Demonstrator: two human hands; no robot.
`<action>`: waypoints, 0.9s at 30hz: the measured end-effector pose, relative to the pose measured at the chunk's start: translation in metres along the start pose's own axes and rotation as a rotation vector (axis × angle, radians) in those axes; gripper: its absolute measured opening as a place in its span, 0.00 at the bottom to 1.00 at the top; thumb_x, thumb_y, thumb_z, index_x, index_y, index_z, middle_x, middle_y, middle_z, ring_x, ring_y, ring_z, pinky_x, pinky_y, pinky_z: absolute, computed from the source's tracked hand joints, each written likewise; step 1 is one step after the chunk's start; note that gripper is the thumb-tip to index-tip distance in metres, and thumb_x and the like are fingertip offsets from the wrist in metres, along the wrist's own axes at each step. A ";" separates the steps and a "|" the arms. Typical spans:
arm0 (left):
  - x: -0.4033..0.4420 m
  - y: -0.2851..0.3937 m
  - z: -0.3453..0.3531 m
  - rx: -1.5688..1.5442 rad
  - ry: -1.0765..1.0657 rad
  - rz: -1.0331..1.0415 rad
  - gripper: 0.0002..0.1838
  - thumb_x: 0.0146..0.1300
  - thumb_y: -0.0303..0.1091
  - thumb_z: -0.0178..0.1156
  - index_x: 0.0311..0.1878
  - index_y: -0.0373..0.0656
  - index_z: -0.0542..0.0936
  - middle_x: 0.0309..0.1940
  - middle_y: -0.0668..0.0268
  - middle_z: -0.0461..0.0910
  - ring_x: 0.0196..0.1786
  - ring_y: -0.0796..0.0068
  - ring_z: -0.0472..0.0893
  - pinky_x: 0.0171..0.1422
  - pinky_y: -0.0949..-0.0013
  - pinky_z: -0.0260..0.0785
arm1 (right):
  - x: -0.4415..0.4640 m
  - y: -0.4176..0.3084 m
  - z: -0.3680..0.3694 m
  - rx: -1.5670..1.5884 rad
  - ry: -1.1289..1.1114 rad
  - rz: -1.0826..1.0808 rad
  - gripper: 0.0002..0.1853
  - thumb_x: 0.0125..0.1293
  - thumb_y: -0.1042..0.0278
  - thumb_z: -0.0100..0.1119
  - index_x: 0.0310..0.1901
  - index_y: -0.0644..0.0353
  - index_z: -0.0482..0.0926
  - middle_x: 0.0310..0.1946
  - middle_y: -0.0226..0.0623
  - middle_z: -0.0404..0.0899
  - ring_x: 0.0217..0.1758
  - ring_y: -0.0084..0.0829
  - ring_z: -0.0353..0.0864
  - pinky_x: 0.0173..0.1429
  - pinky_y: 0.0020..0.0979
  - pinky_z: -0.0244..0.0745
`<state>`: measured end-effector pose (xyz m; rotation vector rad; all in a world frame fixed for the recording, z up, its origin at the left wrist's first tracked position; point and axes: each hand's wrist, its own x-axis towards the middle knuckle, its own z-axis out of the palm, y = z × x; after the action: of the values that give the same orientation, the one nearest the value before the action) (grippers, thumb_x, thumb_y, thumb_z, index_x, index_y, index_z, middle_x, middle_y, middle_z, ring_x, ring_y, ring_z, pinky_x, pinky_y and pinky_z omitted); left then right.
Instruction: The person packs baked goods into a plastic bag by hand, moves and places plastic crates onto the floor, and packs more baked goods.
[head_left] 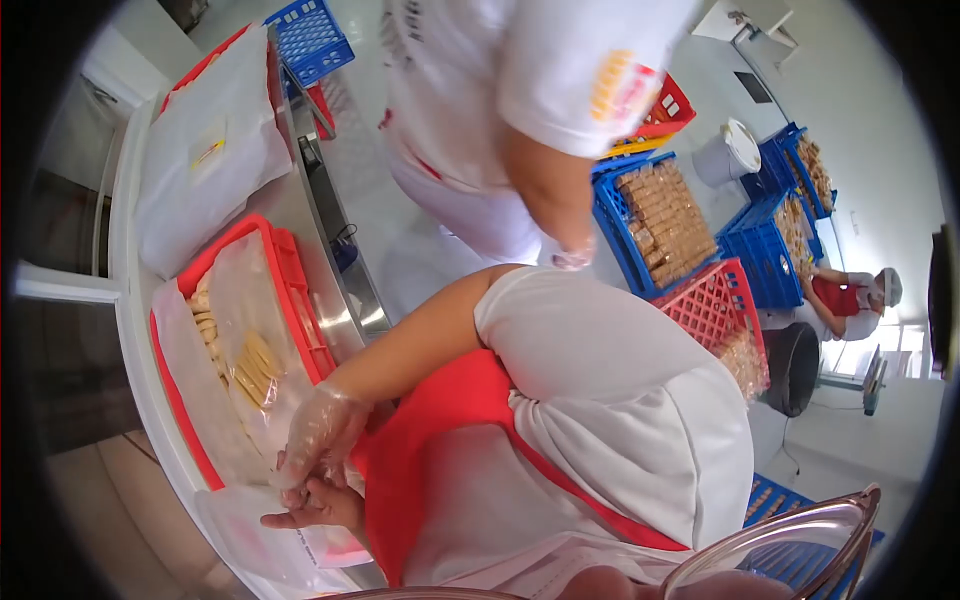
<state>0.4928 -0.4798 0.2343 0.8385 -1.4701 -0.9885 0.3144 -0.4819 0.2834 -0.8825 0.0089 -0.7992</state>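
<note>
My right hand (pixel 325 435), in a clear plastic glove, reaches across my red apron. Its fingers are bent and pressed together at the fingers of my left hand; what they hold, if anything, is too small to name. My left hand (pixel 335 506) looks bare, with one finger stretched out and the others apart, touching my right hand. Beside them lies a red tray (pixel 290 285) lined with white paper (pixel 255 285), holding pale dough pieces (pixel 204 325) and a clear bag of yellow sticks (pixel 256 370). White sheeting (pixel 250 515) lies just beyond my left hand.
Another white-covered tray (pixel 210 165) stands farther along the counter (pixel 318 270). A person in white (pixel 450 100) stands close by. Blue crates (pixel 762 255), a red crate (pixel 708 300), a white bucket (pixel 712 163) and a black bin (pixel 790 370) stand at the right, near a co-worker (pixel 850 300).
</note>
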 end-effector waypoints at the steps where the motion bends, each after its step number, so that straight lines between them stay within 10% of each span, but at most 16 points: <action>1: 0.001 -0.004 -0.005 -0.006 -0.040 0.018 0.46 0.62 0.38 0.53 0.67 0.53 0.27 0.61 0.50 0.60 0.60 0.60 0.65 0.59 0.55 0.62 | 0.009 0.005 -0.010 0.104 0.005 0.107 0.22 0.61 0.60 0.53 0.55 0.62 0.68 0.50 0.37 0.72 0.54 0.29 0.70 0.49 0.29 0.70; 5: 0.010 -0.020 -0.016 0.128 -0.217 0.218 0.49 0.57 0.50 0.57 0.68 0.49 0.33 0.67 0.54 0.48 0.66 0.54 0.56 0.66 0.49 0.48 | 0.004 -0.023 -0.027 -0.389 0.315 -0.127 0.17 0.58 0.54 0.57 0.41 0.59 0.78 0.35 0.32 0.78 0.41 0.26 0.76 0.45 0.28 0.71; 10: -0.006 0.017 -0.022 0.069 0.049 -0.306 0.32 0.58 0.23 0.47 0.66 0.41 0.51 0.67 0.60 0.48 0.69 0.66 0.50 0.69 0.59 0.46 | -0.011 -0.077 -0.090 -0.978 0.845 -0.238 0.19 0.60 0.51 0.52 0.47 0.56 0.74 0.38 0.31 0.76 0.42 0.22 0.74 0.45 0.27 0.70; 13: -0.003 0.026 -0.023 -0.084 0.041 -0.536 0.29 0.63 0.27 0.47 0.66 0.45 0.52 0.66 0.61 0.51 0.67 0.67 0.54 0.67 0.64 0.50 | 0.000 -0.087 -0.114 -1.404 1.057 0.116 0.28 0.60 0.46 0.51 0.58 0.53 0.68 0.53 0.34 0.71 0.55 0.28 0.69 0.58 0.30 0.62; 21: 0.015 0.016 0.003 -0.652 -0.037 -0.755 0.31 0.65 0.33 0.48 0.68 0.53 0.47 0.66 0.61 0.49 0.65 0.66 0.56 0.65 0.62 0.51 | 0.068 -0.142 -0.006 -1.624 0.865 0.744 0.32 0.57 0.39 0.51 0.59 0.50 0.68 0.59 0.34 0.67 0.62 0.32 0.63 0.64 0.30 0.54; 27: 0.027 -0.010 0.007 -0.714 0.100 -0.802 0.38 0.62 0.36 0.52 0.69 0.54 0.41 0.61 0.61 0.56 0.61 0.66 0.60 0.63 0.59 0.53 | 0.072 -0.098 -0.139 -1.243 0.757 0.694 0.24 0.58 0.48 0.55 0.52 0.53 0.73 0.49 0.32 0.73 0.51 0.29 0.70 0.53 0.30 0.63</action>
<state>0.4824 -0.5078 0.2361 0.9154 -0.5642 -1.8801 0.2606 -0.6592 0.2823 -1.5266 1.5327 -0.3496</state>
